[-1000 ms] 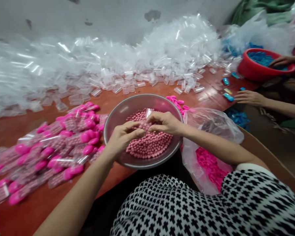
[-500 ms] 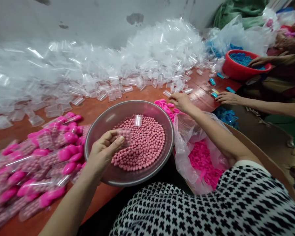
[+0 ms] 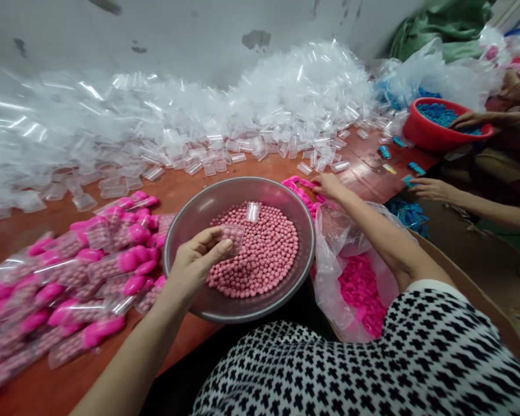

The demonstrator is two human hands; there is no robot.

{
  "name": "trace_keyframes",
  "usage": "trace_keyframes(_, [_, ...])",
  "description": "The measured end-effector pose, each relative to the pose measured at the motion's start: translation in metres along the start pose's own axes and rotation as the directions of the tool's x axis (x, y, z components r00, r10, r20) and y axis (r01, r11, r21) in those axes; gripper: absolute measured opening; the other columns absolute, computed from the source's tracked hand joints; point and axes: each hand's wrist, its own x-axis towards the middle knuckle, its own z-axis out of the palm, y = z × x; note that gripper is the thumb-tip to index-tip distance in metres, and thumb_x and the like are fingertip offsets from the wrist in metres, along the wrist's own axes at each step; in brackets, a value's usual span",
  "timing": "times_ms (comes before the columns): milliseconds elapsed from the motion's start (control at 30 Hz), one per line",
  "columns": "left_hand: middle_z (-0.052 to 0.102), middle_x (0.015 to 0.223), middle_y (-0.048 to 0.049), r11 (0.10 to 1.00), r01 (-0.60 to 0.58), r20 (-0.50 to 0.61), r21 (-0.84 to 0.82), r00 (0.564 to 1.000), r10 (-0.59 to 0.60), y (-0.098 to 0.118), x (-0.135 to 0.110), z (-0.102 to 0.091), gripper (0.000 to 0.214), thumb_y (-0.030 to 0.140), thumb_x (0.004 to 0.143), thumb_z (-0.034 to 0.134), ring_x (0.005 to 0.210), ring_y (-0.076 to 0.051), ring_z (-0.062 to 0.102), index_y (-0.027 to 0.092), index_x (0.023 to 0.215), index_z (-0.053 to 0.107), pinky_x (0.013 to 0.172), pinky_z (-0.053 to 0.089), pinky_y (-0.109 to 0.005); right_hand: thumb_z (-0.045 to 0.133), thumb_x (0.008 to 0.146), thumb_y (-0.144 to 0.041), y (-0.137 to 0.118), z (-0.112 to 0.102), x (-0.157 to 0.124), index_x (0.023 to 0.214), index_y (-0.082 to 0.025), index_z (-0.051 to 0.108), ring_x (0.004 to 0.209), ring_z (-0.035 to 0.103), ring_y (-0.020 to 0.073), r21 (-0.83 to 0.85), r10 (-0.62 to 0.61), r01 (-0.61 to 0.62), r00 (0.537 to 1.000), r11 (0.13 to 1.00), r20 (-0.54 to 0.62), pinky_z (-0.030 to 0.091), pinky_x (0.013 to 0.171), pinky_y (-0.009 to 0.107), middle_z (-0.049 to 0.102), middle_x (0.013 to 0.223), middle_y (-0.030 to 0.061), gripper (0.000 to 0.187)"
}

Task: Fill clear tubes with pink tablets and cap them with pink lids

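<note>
Over the grey basin [image 3: 186, 300] of pink beads [image 3: 260, 266], my left hand [image 3: 199, 254] grips a clear plastic tube [image 3: 234, 236] that has pink beads in it. A second clear tube [image 3: 253, 211] lies on the beads, with nothing pink seen inside. Beyond the basin's right rim, my right hand [image 3: 331, 188] has its fingers bent together at a small pile of pink caps [image 3: 301, 193]. The fingertips appear to pinch one cap, though they partly hide it. Filled tubes with pink caps [image 3: 91, 271] are heaped left of the basin.
A large heap of clear tubes [image 3: 177, 121] runs along the wall. A plastic bag [image 3: 329, 266] of pink caps stands by my right forearm. At the right, another person's hands work by a red basin [image 3: 429, 130] of blue beads and several blue-filled tubes [image 3: 385, 152].
The view has swung slightly left. My right hand has come back from near the loose clear tubes to the pink caps. My left hand still holds the filled tube over the basin.
</note>
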Motion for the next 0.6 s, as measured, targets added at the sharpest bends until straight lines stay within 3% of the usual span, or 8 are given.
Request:
trace_keyframes(67, [0.077, 0.097, -0.0082, 0.999, -0.047, 0.019, 0.004, 0.999, 0.047, 0.000, -0.002, 0.001, 0.046, 0.046, 0.063, 0.089, 0.086, -0.023, 0.072, 0.019, 0.098, 0.076, 0.081, 0.064, -0.037, 0.057, 0.091, -0.021, -0.007, -0.009, -0.008, 0.118, -0.008, 0.069, 0.102, 0.067, 0.0212, 0.060, 0.007, -0.003, 0.998, 0.998, -0.068, 0.049, 0.090, 0.030, 0.074, 0.112, 0.0142, 0.032])
trace_keyframes(133, [0.077, 0.098, -0.0088, 0.997, -0.072, 0.047, 0.005, 0.996, 0.071, 0.001, -0.004, 0.002, 0.044, 0.047, 0.065, 0.088, 0.088, -0.024, 0.072, 0.018, 0.097, 0.077, 0.082, 0.064, -0.038, 0.056, 0.092, -0.025, -0.025, -0.020, -0.023, 0.123, -0.008, 0.064, 0.097, 0.068, 0.0180, 0.313, -0.012, 0.061, 0.988, 0.948, -0.155, 0.053, 0.086, 0.029, 0.072, 0.113, 0.0127, 0.036])
trace_keyframes(167, [0.077, 0.098, -0.0086, 0.997, -0.076, 0.061, -0.009, 0.995, 0.076, 0.002, -0.005, 0.002, 0.043, 0.046, 0.066, 0.088, 0.087, -0.023, 0.072, 0.018, 0.096, 0.077, 0.081, 0.064, -0.038, 0.059, 0.090, -0.028, -0.038, -0.025, -0.032, 0.121, -0.010, 0.063, 0.093, 0.068, 0.0167, 0.503, -0.036, 0.126, 0.982, 0.855, -0.184, 0.054, 0.084, 0.029, 0.072, 0.111, 0.0110, 0.036])
trace_keyframes(267, [0.077, 0.094, -0.0064, 0.990, -0.079, 0.109, -0.120, 0.990, 0.092, 0.005, -0.006, 0.004, 0.040, 0.044, 0.067, 0.088, 0.082, -0.020, 0.072, 0.019, 0.095, 0.076, 0.079, 0.064, -0.035, 0.075, 0.080, -0.038, -0.089, -0.035, -0.066, 0.106, -0.017, 0.067, 0.082, 0.068, 0.0136, 0.910, -0.179, 0.231, 0.968, 0.345, -0.179, 0.058, 0.079, 0.029, 0.072, 0.100, 0.0041, 0.035])
trace_keyframes(333, [0.076, 0.096, -0.0054, 0.972, -0.089, 0.118, -0.216, 0.986, 0.116, 0.006, -0.006, 0.006, 0.038, 0.043, 0.067, 0.088, 0.084, -0.018, 0.072, 0.020, 0.095, 0.075, 0.080, 0.063, -0.033, 0.081, 0.075, -0.040, -0.127, -0.036, -0.089, 0.101, -0.018, 0.069, 0.078, 0.067, 0.0126, 0.966, -0.313, 0.173, 0.944, 0.193, -0.107, 0.059, 0.077, 0.029, 0.072, 0.094, 0.0020, 0.036])
trace_keyframes(433, [0.076, 0.097, -0.0052, 0.945, -0.125, 0.079, -0.301, 0.985, 0.155, 0.006, -0.008, 0.007, 0.041, 0.043, 0.065, 0.089, 0.085, -0.017, 0.072, 0.019, 0.094, 0.074, 0.081, 0.062, -0.032, 0.081, 0.075, -0.042, -0.175, -0.027, -0.114, 0.102, -0.018, 0.071, 0.083, 0.068, 0.0152, 0.970, -0.396, 0.149, 0.916, 0.190, -0.063, 0.060, 0.079, 0.031, 0.073, 0.095, 0.0029, 0.037])
trace_keyframes(533, [0.076, 0.094, -0.0059, 0.937, -0.152, 0.036, -0.315, 0.984, 0.172, 0.003, -0.009, 0.005, 0.045, 0.047, 0.063, 0.089, 0.082, -0.018, 0.072, 0.018, 0.092, 0.072, 0.080, 0.062, -0.034, 0.076, 0.080, -0.042, -0.201, -0.013, -0.128, 0.105, -0.021, 0.073, 0.089, 0.068, 0.0186, 0.872, -0.325, 0.322, 0.924, 0.369, -0.203, 0.057, 0.086, 0.035, 0.074, 0.100, 0.0044, 0.033])
trace_keyframes(600, [0.076, 0.095, -0.0065, 0.936, -0.171, 0.021, -0.307, 0.982, 0.186, 0.001, -0.011, 0.003, 0.046, 0.049, 0.063, 0.087, 0.081, -0.018, 0.072, 0.017, 0.093, 0.072, 0.079, 0.062, -0.034, 0.074, 0.082, -0.040, -0.205, -0.007, -0.131, 0.107, -0.023, 0.075, 0.090, 0.068, 0.0202, 0.752, -0.324, 0.423, 0.901, 0.506, -0.289, 0.055, 0.089, 0.036, 0.075, 0.100, 0.0051, 0.031])
